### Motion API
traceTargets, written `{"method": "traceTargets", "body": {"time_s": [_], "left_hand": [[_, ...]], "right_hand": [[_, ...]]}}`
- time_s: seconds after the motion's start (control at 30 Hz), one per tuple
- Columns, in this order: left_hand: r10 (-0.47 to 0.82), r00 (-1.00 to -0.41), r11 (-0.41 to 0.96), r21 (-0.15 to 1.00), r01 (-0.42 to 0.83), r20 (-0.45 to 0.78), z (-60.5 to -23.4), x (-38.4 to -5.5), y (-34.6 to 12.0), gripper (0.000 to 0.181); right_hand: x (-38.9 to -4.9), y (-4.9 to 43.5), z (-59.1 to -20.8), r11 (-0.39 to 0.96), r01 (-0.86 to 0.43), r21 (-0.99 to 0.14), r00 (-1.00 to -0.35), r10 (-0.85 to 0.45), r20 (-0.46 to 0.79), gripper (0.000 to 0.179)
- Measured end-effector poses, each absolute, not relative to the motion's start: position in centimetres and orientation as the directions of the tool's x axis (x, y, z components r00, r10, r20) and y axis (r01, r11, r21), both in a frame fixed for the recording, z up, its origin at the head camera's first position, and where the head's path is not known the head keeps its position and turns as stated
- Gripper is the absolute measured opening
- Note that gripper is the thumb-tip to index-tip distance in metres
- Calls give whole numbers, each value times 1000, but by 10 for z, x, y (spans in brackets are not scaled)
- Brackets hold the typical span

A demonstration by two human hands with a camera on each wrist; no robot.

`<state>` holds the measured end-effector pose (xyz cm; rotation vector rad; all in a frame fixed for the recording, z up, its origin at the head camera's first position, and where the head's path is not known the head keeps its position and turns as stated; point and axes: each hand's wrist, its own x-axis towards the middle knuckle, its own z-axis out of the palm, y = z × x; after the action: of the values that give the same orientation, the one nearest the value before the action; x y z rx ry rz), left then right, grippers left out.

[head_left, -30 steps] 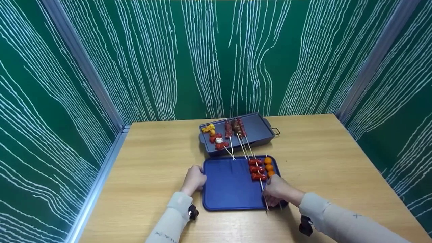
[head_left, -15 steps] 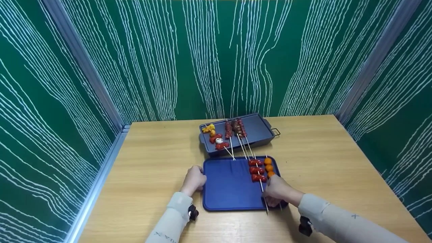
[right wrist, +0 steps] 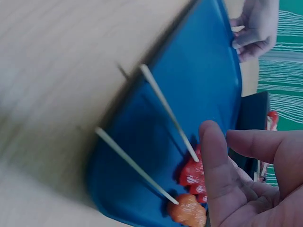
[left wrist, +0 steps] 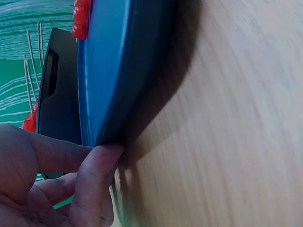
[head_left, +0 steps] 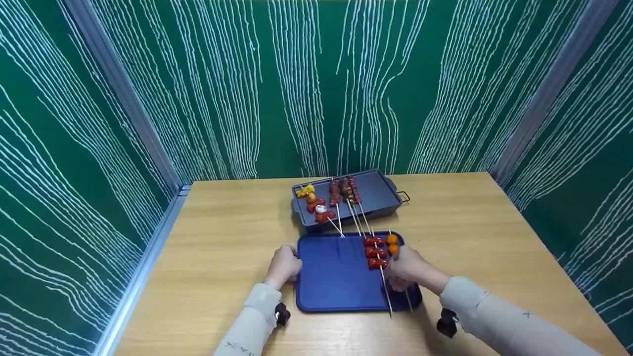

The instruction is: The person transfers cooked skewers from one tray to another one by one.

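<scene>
A blue tray lies on the table. Its left edge is pinched between the thumb and index finger of my left hand, which the left wrist view shows closely on the tray rim. Over the tray's right side hovers my right hand; in the right wrist view this hand has thumb and index finger apart, with nothing between them. Beneath it lie a skewer of red sausage pieces and a skewer of orange balls, partly hidden by the hand. Both sticks point toward me.
Behind the tray stands a dark grill pan with a wire handle on its right. Several meat skewers and a mixed skewer lie in it, their sticks overhanging the front rim. A green patterned wall closes off the back.
My right hand has shifted slightly away from me, up along the orange-ball skewer, uncovering more of its stick and hiding the nearest ball. My left hand stays at the tray's edge.
</scene>
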<state>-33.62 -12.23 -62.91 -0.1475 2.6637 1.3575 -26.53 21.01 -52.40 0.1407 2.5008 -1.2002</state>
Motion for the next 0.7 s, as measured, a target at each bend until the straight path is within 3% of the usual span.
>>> {"method": "traceTargets", "body": {"time_s": [0.37, 0.7], "left_hand": [[-22, -986, 613, 777, -144, -166, -637, -341, -124, 15], [-30, -985, 610, 777, -155, -172, -635, -339, -123, 16]], "right_hand": [[-278, 213, -494, 603, 160, -781, -940, -148, -306, 18], [-296, 211, -466, 543, 183, -820, -938, -153, -311, 23]]}}
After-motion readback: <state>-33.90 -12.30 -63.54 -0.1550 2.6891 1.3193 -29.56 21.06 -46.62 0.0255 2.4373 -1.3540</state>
